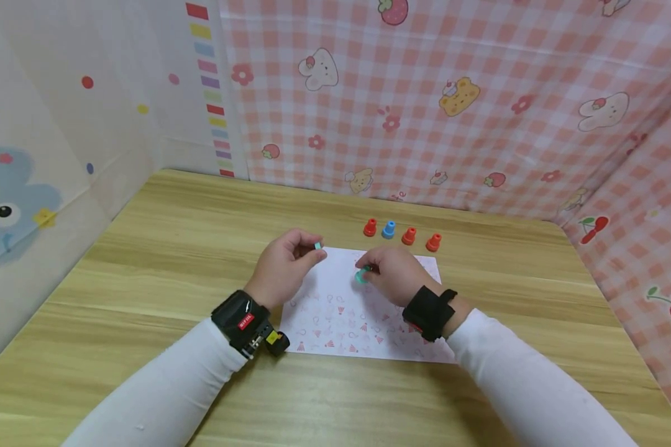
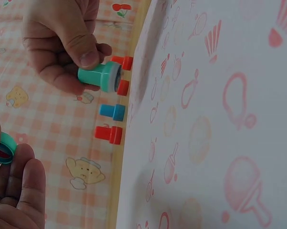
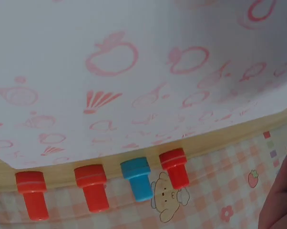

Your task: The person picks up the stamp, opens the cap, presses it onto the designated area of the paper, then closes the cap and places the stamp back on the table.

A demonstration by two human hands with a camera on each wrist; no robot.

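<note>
My left hand (image 1: pixel 282 264) pinches a small green cap (image 2: pixel 7 149) between thumb and fingers, raised by the paper's upper left corner. Its round open end shows in the left wrist view. In my right hand (image 1: pixel 394 273), a green toy stamp (image 2: pixel 99 77) is gripped by its body, over the upper part of the paper; its round pale end faces the sheet. The white paper (image 1: pixel 335 273) lies on the table, printed with many reddish and faint yellowish marks such as shuttlecocks and rackets. Part of a hand (image 3: pixel 281 191) edges into the right wrist view.
Behind the paper stand several capped stamps in a row: a red one (image 1: pixel 370 228), a blue one (image 1: pixel 389 230) and two more red ones. The wooden table (image 1: pixel 145 273) meets a pink checked cloth (image 1: pixel 358 105) at its back edge.
</note>
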